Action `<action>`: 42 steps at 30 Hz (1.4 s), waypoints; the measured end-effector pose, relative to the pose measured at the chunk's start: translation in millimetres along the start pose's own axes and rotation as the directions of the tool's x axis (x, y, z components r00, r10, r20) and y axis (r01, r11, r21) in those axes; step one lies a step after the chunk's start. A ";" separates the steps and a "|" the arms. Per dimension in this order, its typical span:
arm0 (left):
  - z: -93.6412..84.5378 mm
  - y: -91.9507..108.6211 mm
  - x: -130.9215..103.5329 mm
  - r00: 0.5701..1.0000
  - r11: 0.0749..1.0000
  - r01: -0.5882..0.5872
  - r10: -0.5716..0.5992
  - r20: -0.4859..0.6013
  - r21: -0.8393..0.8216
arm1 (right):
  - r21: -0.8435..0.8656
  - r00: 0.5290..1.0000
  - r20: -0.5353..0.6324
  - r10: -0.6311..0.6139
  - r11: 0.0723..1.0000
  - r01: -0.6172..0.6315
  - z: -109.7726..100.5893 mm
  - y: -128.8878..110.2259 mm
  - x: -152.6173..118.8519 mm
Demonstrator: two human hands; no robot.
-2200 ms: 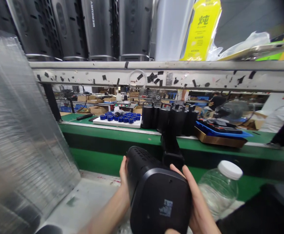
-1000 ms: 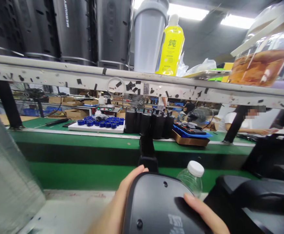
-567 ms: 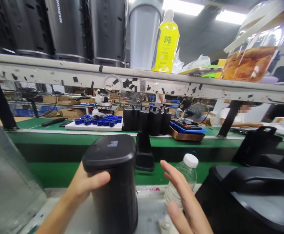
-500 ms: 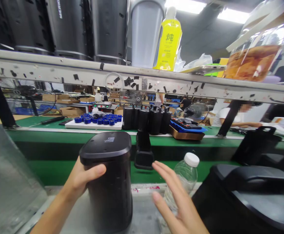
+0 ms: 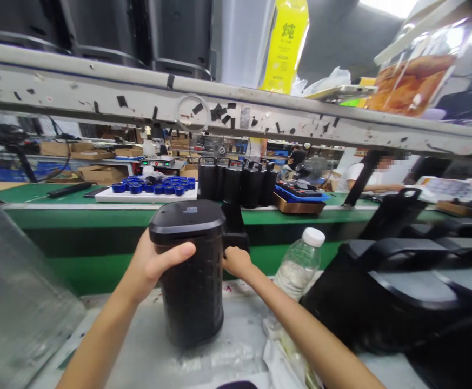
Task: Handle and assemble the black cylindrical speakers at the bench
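While I am clasping the black speaker (image 5: 191, 270) upright on the bench (image 5: 138, 346) | my left hand (image 5: 154, 265) is wrapping its stiff, probably weighty grille below the cap | my right hand (image 5: 236, 262) is pinching its rear black part (image 5: 236, 229).

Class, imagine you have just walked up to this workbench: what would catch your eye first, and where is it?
First, the tall black speaker standing upright at the centre of the bench, the left hand wrapped round its side and the right hand at a black fixture just behind it. Next, the yellow bottle on the shelf above, and the blue caps on a white tray across the green belt.
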State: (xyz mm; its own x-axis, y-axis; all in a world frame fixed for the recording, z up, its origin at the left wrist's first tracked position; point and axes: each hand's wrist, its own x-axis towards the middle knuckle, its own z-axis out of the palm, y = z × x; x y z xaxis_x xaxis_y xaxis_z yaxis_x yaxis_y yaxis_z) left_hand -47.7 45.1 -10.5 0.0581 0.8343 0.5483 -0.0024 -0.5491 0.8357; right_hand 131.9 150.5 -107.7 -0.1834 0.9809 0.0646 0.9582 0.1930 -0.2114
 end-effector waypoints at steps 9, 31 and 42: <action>6.9 4.5 -2.0 0.995 0.996 0.074 -0.071 -0.064 0.049 | 0.045 0.998 -0.063 0.001 0.999 0.002 -26.3 0.2 -38.7; 3.3 2.5 -0.8 0.998 0.999 0.038 -0.038 -0.041 -0.003 | 0.342 0.958 -0.285 0.014 0.935 0.088 -78.3 -2.8 -83.1; 5.0 4.9 0.9 0.999 0.997 -0.001 -0.003 -0.052 -0.075 | 0.483 0.997 0.014 -0.079 0.873 0.063 -14.3 20.4 -135.0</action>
State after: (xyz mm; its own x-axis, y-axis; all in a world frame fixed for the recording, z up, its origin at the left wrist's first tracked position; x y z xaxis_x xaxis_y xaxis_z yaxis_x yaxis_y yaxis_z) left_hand -42.7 42.8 -6.0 0.0066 0.8372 0.5469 -0.0769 -0.5449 0.8350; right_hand 179.4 21.7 -106.7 -0.2618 0.9627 0.0678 0.7191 0.2414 -0.6517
